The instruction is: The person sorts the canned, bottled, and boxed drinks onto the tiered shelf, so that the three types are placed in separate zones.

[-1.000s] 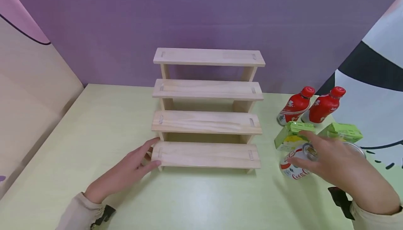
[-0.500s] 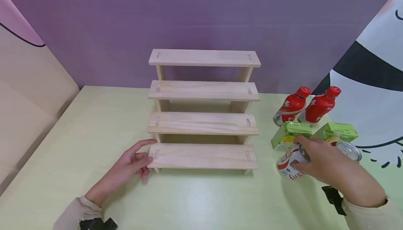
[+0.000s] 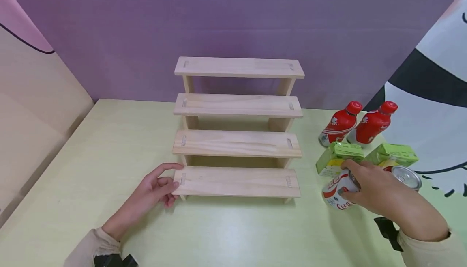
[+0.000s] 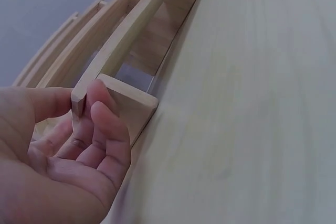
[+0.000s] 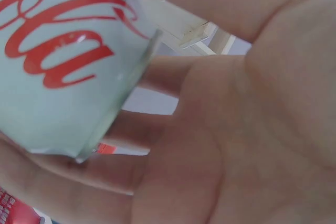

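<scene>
A stepped wooden shelf rack (image 3: 237, 143) with several tiers stands on the pale table. My left hand (image 3: 151, 188) pinches the left end of its lowest board; in the left wrist view the thumb lies on one face of the board (image 4: 107, 56) and curled fingers are on the other side. On the right, my right hand (image 3: 386, 196) grips a white and red cola can (image 3: 333, 194) with thumb and fingers around its upper part. The right wrist view has the can (image 5: 58, 72) close up between thumb and fingers, its lettering showing. The hand hides much of the can's top.
A second can (image 3: 406, 177) stands behind the right hand, partly covered. Two green drink cartons, one left (image 3: 343, 151) and one right (image 3: 395, 153), sit behind the cans. Two red bottles (image 3: 341, 123) stand farther back. A purple wall (image 3: 233, 15) rises behind the rack.
My right hand has come down and closed its fingers around the cola can. My left-hand fingers have shifted slightly and curled under the lowest board's end. The rack stays in place.
</scene>
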